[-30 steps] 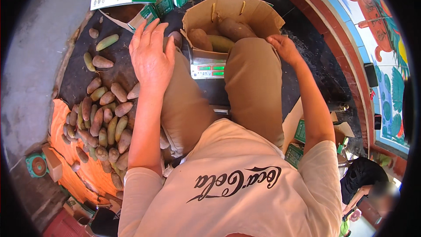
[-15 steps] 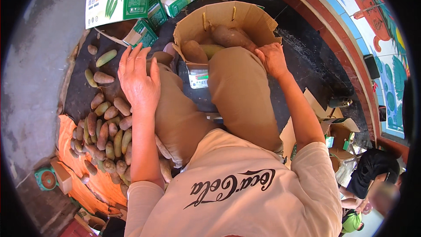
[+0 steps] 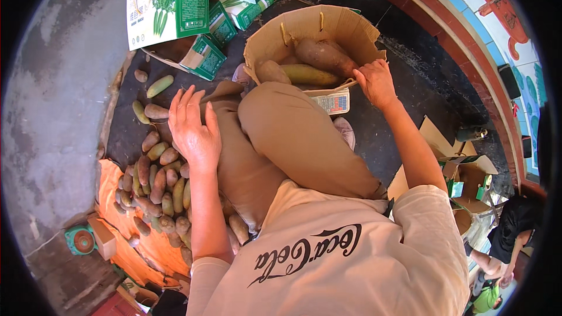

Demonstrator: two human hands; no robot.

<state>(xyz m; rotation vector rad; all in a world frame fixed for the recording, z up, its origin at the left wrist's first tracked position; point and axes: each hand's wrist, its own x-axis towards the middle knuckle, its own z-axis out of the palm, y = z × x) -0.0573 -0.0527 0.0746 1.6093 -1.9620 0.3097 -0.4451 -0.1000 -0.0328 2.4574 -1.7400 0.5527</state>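
A cut-down brown cardboard box (image 3: 281, 85) sits in front of my knees. Inside lie a green radish (image 3: 310, 75) and several big reddish-brown ones, such as a long radish (image 3: 325, 55). My right hand (image 3: 376, 83) has its fingers closed on the box's near right corner. Under the box's near side shows a scale's keypad (image 3: 333, 103); the rest of the scale is hidden. My left hand (image 3: 196, 131) is open, fingers spread, over my left thigh and holding nothing. Beside it on the left lies a heap of soil-covered radishes (image 3: 158, 184), reddish and green.
A white and green printed carton (image 3: 167, 9) stands at the far left, with further cartons behind it. An orange sheet (image 3: 120, 190) lies under the heap. Open boxes (image 3: 468, 178) stand at the right. Beyond them is a person in dark clothes (image 3: 508, 225).
My right knee has swung left, away from the box, uncovering the keypad and more of the radishes inside. My right hand stays at the box's corner; the whole view has shifted slightly.
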